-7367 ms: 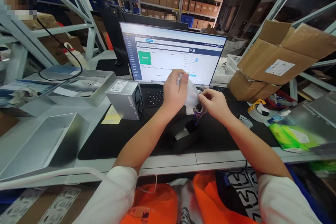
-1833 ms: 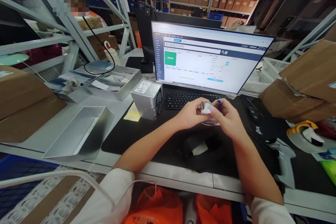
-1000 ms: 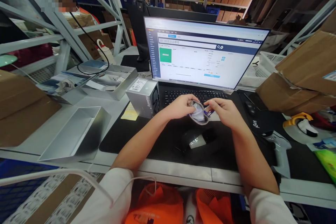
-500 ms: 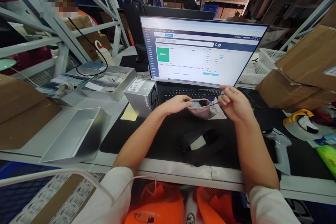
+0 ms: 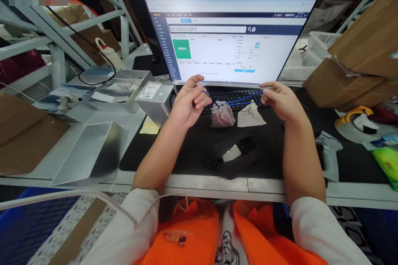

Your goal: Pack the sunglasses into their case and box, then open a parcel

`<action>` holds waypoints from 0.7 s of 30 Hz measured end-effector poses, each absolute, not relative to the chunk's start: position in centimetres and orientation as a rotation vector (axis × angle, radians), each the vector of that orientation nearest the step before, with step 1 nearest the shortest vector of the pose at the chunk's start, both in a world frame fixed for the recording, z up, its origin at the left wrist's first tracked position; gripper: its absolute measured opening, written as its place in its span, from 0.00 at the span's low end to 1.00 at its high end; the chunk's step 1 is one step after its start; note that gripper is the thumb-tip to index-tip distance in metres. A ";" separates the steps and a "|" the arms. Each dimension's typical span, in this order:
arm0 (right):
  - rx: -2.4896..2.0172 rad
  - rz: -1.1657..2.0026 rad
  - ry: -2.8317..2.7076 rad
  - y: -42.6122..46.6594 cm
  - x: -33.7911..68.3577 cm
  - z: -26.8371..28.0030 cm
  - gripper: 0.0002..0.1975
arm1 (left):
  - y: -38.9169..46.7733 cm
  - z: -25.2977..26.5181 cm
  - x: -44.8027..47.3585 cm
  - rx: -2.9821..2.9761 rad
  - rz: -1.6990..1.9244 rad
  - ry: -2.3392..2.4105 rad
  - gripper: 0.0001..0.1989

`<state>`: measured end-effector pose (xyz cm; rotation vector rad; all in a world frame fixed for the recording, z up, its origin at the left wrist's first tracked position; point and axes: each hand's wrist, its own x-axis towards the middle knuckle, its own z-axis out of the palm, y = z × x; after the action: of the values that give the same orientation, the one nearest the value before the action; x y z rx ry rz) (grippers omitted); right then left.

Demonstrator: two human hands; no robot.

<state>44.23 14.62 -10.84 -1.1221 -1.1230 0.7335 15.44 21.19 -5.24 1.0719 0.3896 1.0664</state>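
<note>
A small greyish-pink drawstring pouch [image 5: 223, 115] sits on the black desk mat, its mouth gathered tight. Blue cords run out from it to both sides. My left hand [image 5: 193, 101] is closed on the cord at the left. On the other side, my right hand [image 5: 279, 98] pinches the far ends of the cord, drawn taut above the keyboard [image 5: 242, 96]. Beside the pouch lies a light cloth [image 5: 251, 116] with a peaked fold. Nearer to me is a black plastic bag [image 5: 245, 149] with a white label. What the pouch contains is hidden.
A lit monitor [image 5: 224, 45] stands behind the keyboard. To the left are a silver-grey box [image 5: 154, 101], a yellow note [image 5: 149, 126] and an open silver tray [image 5: 90, 155]. A scanner [image 5: 329, 155], tape dispenser [image 5: 357, 126] and cardboard boxes [image 5: 338, 87] occupy the right.
The pouch's open mouth has been cinched shut. My left hand has let go of its rim and taken the blue cord, and my hands are farther apart. The view has tilted down.
</note>
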 end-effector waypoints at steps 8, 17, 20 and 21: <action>-1.496 0.572 -1.419 14.2 43.2 -11.5 0.11 | 20.9 -6.0 15.6 1.269 1.040 0.342 0.09; -1.623 0.360 -1.740 12.5 41.3 -10.2 0.34 | 21.3 -6.8 15.6 1.466 0.950 0.242 0.15; -1.358 0.464 -1.963 12.7 36.4 -10.6 0.41 | 20.1 -7.5 16.2 1.573 0.791 0.186 0.17; -1.334 0.513 -2.016 12.8 34.9 -11.0 0.33 | 19.5 -7.5 16.2 1.617 0.730 0.174 0.17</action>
<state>34.87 12.81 -10.96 -1.3339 -2.0156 0.5125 16.20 19.52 -7.52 1.6174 0.1735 0.7304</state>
